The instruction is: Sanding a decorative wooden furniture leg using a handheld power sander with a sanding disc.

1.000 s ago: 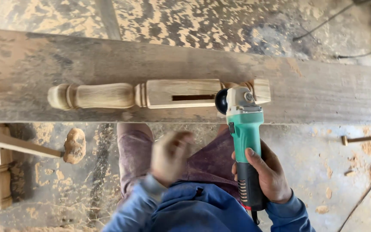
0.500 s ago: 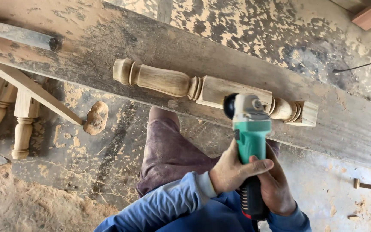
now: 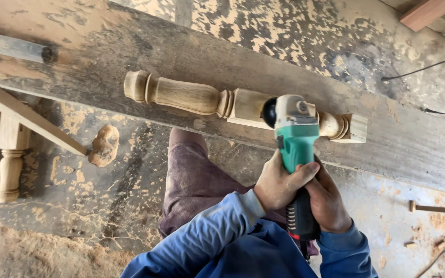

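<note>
Green angle grinder (image 3: 295, 135) with grey head and black rear handle, head resting on turned wooden leg (image 3: 191, 96). Leg pale, lathe-turned, square block ends, lying lengthwise on long weathered plank (image 3: 413, 144) dusted with sawdust. Left hand (image 3: 279, 183) wrapped tight around green body, fingers fully curled over it. Right hand (image 3: 328, 201) clamped on black handle below, fingers closed around it. Blue sleeves. Another turned leg (image 3: 9, 170) standing at far left. No containers visible.
</note>
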